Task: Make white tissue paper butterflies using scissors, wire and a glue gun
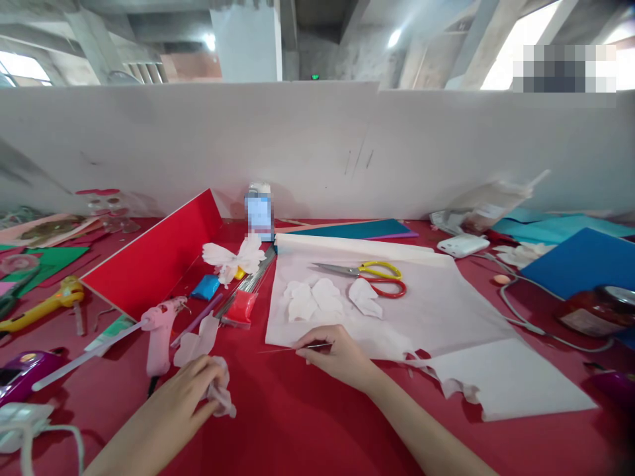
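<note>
My left hand (pixel 191 387) is closed on a crumpled piece of thin white paper (pixel 225 396), low at the left of the middle. Beside it lies another cut white piece (pixel 198 342). My right hand (pixel 340 360) pinches a thin wire (pixel 278 351), which points left over the red table near the front edge of a large white sheet (pixel 426 297). On that sheet rest cut white petal shapes (pixel 315 301), a smaller white shape (pixel 366 297) and scissors (pixel 360 270) with yellow and red handles. A white butterfly-like shape (pixel 235 258) stands further back.
At the left are a pink glue gun (pixel 161 334), a yellow glue gun (pixel 47 311) and a red board (pixel 159 254). Red (pixel 239 307) and blue (pixel 206 287) packets lie near several metal wires. A phone (pixel 259 215) leans at the back; a jar (pixel 598 311) lies right.
</note>
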`<state>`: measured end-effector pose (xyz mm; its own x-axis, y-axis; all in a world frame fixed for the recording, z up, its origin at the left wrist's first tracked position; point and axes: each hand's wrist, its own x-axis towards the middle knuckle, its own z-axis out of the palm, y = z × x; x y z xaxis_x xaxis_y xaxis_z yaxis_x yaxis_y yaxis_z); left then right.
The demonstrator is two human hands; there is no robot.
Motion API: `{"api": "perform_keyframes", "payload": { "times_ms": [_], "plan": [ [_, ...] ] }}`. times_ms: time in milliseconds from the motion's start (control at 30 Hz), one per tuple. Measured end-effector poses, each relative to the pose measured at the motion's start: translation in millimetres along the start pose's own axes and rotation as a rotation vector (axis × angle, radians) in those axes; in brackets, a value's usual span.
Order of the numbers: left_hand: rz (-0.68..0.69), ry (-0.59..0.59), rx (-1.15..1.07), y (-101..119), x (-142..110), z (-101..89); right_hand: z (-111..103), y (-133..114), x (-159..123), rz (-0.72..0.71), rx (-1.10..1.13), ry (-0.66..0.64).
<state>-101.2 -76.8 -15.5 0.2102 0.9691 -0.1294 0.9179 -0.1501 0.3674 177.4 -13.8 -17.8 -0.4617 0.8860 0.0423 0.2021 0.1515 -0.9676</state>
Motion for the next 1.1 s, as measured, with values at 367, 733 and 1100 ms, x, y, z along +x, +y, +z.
{"api": "perform_keyframes", "payload": {
  "times_ms": [367, 733, 1100],
  "plan": [
    [0.250, 0.248, 0.322, 34, 47, -30.5, -7, 2, -2, -0.218, -0.099, 0.126],
    [0.493, 0.282, 0.044, 95, 92, -10.3, -14, 7, 3, -0.146, 0.211, 0.399],
    [0.232, 0.279, -0.043, 124, 143, 6.3, -88, 0, 8, -0.187, 0.747, 0.665]
  ]
}}
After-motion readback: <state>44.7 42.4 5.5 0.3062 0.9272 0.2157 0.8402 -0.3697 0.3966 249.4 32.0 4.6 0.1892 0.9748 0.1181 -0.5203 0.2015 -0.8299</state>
